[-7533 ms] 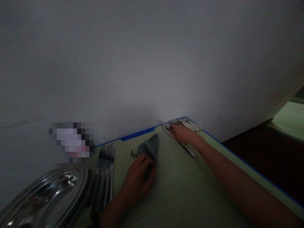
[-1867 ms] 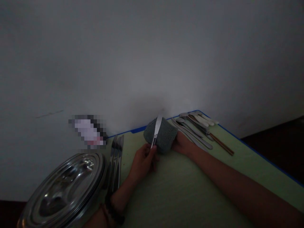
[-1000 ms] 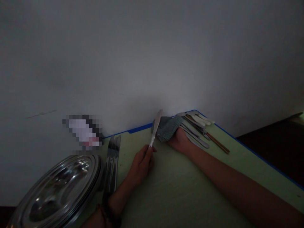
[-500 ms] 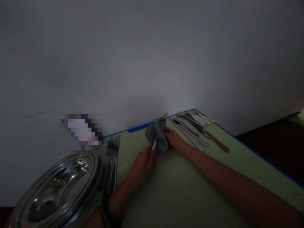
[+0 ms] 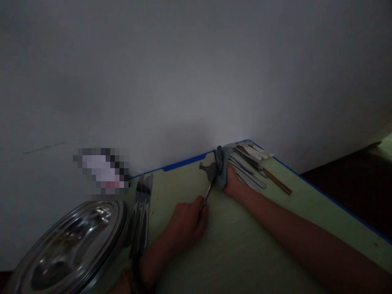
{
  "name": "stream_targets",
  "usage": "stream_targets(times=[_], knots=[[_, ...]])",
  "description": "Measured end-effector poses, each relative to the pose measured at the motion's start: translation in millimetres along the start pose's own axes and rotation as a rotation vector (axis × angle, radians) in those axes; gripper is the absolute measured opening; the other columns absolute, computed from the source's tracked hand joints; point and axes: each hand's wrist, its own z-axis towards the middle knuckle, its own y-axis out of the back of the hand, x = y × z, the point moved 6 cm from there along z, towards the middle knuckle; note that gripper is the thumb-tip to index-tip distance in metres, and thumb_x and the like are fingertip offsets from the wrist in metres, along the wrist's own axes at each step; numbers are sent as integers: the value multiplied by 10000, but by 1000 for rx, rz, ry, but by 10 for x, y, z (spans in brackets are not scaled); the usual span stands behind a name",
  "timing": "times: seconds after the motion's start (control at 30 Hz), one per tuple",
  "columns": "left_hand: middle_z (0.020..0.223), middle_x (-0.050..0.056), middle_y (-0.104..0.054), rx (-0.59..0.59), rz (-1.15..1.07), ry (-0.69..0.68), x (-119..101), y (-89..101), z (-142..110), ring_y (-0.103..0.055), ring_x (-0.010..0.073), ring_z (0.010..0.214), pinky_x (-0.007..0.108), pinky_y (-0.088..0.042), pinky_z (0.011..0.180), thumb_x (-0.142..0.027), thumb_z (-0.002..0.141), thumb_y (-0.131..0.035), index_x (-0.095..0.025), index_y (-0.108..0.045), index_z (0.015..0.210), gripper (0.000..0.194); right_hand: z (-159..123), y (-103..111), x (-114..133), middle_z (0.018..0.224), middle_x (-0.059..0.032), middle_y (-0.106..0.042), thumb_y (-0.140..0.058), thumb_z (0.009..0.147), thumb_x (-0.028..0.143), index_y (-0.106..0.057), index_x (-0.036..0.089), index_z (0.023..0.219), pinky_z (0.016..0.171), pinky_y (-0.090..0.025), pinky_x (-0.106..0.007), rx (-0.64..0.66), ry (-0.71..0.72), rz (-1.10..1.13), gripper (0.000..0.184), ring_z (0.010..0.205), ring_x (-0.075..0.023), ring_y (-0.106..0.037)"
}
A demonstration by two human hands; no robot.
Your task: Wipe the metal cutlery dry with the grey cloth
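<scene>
My left hand is closed on the handle of a table knife low over the pale green table. The knife's blade runs up and right into a grey cloth. My right hand is wrapped around that cloth, with the cloth folded over the blade. Just behind my right hand lies a pile of cutlery in the table's far corner, with spoons, knives and a brown chopstick.
A row of knives lies at the left beside stacked oval metal platters. A white wall stands right behind the table. The table's blue edge runs down the right, with dark floor beyond.
Half a second ago the cloth sat nearer my left hand. Now my right hand has slid the cloth up the blade toward the tip, and my left hand has dropped slightly lower.
</scene>
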Motion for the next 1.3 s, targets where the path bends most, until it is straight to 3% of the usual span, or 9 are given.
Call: stream_targets(times=[0.13, 0.3, 0.43, 0.6, 0.73, 0.9, 1.03, 1.2, 1.3], knots=[[617, 7, -549, -79, -288, 92, 114, 42, -1, -529, 155, 555, 235, -323, 509, -370, 887, -328, -190, -514, 815, 269, -12, -6, -30, 638, 2, -614, -554, 717, 444, -563, 219, 732, 671, -452, -294, -44, -31, 96, 226, 746, -170, -577], [535, -44, -436, -147, -634, 214, 233, 54, 23, -421, 115, 470, 212, -329, 458, -411, 864, -353, -160, -530, 860, 307, -72, -187, -62, 694, -1, -639, -674, 640, 354, -592, 192, 747, 708, -432, -295, 247, -47, -44, 211, 783, -164, -579], [533, -48, -429, -179, -693, 256, 268, 49, 53, -389, 103, 448, 207, -311, 430, -434, 851, -368, -152, -523, 847, 323, -155, -302, -123, 709, -14, -642, -701, 611, 332, -605, 165, 739, 712, -426, -294, 407, -114, -142, 231, 764, -158, -583], [590, -19, -508, -201, -484, 164, 206, 120, 71, -471, 127, 530, 222, -333, 505, -373, 860, -371, -164, -557, 848, 280, -71, -206, -80, 690, -10, -638, -621, 673, 371, -595, 200, 722, 722, -445, -309, 182, -122, 11, 180, 794, -177, -582], [506, -33, -477, -115, -297, 105, 116, 94, 56, -453, 117, 455, 226, -273, 476, -345, 844, -396, -187, -545, 701, 260, 7, -55, 47, 613, -16, -608, -447, 761, 382, -573, 228, 692, 721, -455, -334, -26, -114, 219, 211, 792, -200, -576], [468, -39, -442, -116, -220, 102, 98, 53, 34, -433, 112, 422, 232, -236, 464, -319, 822, -416, -198, -548, 680, 229, 7, 30, 153, 471, 9, -513, -382, 804, 327, -506, 231, 570, 675, -444, -292, -110, -64, 237, 282, 652, -168, -545], [528, -22, -485, -109, -388, 143, 158, 42, 37, -461, 122, 489, 213, -276, 461, -369, 832, -400, -185, -551, 697, 274, -38, -47, 52, 514, 25, -546, -487, 774, 345, -543, 207, 617, 690, -439, -289, -9, -84, 122, 216, 663, -158, -557], [499, -40, -438, -178, -675, 308, 275, 56, 31, -410, 117, 446, 212, -298, 428, -412, 841, -377, -147, -564, 820, 325, -240, -351, -134, 657, 10, -624, -670, 644, 319, -576, 191, 724, 725, -438, -314, 328, -230, 3, 178, 731, -164, -585], [502, -34, -456, -189, -717, 313, 276, 62, 35, -446, 129, 471, 225, -335, 459, -421, 847, -374, -144, -558, 787, 337, -244, -400, -170, 677, 1, -635, -696, 601, 325, -585, 192, 746, 722, -439, -322, 320, -228, -19, 226, 741, -173, -591]])
